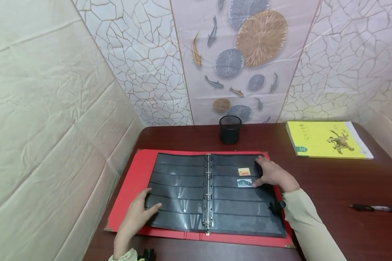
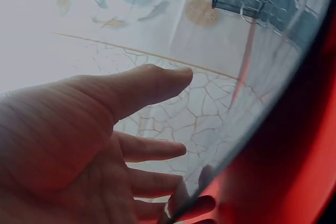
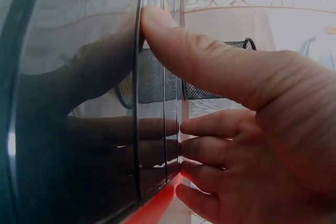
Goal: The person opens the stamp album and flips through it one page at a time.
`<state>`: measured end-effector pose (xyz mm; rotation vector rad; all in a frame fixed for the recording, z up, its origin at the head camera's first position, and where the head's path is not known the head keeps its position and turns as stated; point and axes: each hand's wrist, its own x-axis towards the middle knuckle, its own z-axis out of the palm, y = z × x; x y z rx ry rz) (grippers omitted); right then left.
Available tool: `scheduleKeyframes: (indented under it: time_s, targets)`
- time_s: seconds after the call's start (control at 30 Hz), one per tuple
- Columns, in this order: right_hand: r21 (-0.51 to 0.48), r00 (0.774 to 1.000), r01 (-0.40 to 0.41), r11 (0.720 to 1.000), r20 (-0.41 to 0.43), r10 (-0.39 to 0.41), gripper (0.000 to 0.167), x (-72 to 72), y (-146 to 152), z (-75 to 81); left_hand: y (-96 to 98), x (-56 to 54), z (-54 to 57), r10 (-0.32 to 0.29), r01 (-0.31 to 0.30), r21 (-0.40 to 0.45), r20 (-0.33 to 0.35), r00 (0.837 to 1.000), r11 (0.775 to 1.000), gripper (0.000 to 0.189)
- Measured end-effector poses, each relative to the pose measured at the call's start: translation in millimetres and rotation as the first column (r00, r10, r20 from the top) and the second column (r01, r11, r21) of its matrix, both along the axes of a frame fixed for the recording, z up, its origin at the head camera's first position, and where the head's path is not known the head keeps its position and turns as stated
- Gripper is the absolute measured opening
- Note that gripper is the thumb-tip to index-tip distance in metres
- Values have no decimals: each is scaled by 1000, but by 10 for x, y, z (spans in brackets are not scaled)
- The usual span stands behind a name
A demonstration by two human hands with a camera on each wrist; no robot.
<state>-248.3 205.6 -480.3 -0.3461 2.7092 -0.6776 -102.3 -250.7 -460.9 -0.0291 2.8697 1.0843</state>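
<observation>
A red ring-binder stamp album (image 1: pixel 126 185) lies spread flat, its black pages (image 1: pixel 179 174) lined with clear pocket strips. On the right page sit two stamps: an orange-and-cream one (image 1: pixel 244 172) and, below it, a blue-grey one (image 1: pixel 244 183). My right hand (image 1: pixel 276 175) rests on that page's outer edge, thumb tip beside the blue-grey stamp and fingers stretched out toward the upper corner. At the left page's outer edge is my left hand (image 1: pixel 135 214), thumb extended and fingers loosely spread. In the left wrist view, some fingertips (image 2: pixel 207 205) meet the page edge.
Behind the album stands a black mesh pen holder (image 1: pixel 230 129). A yellow book (image 1: pixel 328 139) lies at the back right of the dark wooden table (image 1: pixel 326 185), and a pen (image 1: pixel 377 208) near the right edge. Fabric-covered walls enclose the back and sides.
</observation>
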Motion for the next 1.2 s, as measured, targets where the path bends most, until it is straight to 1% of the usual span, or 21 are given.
scheduleKeyframes:
  time_s: [0.1,0.17,0.27,0.43,0.6,0.7,0.8,0.9,1.0,1.07,1.2]
  targets:
    - [25,1000,6,1000,-12,-5,108,9,3,1,-11,-7,-60,-4,4,-1,36,999,1000,73]
    - [38,1000,4,999,-22,-3,108,15,-1,-6,-10,-4,-79,1,-1,-1,69,998,1000,74]
    - [56,1000,3,998,-29,-2,108,25,-19,-15,-3,-7,-110,10,-5,-42,114,993,999,77]
    - [64,999,5,998,-44,-2,104,53,-71,-5,34,-24,-174,19,2,-137,154,988,991,86]
    - [97,998,-16,995,-63,22,96,76,-105,27,105,-41,-219,43,-13,-193,156,987,981,89]
    - [114,997,-24,993,-74,33,91,91,-107,57,149,-67,-230,47,-15,-205,150,988,979,90]
    - [113,994,-35,993,-98,47,88,117,-129,76,163,-69,-223,53,-18,-212,162,985,977,91]
    - [76,993,-34,997,-110,43,88,131,-143,101,163,-68,-225,59,-22,-214,167,984,977,89]
    - [-2,995,-12,1000,-96,11,89,133,-113,139,163,-65,-222,56,-20,-214,164,985,977,87]
    - [-54,996,2,999,-86,-7,93,141,-79,193,166,-64,-221,54,-18,-217,159,986,976,86]
    - [-140,999,29,990,-18,-32,98,171,-27,311,175,-63,-220,67,-25,-230,175,982,973,86]
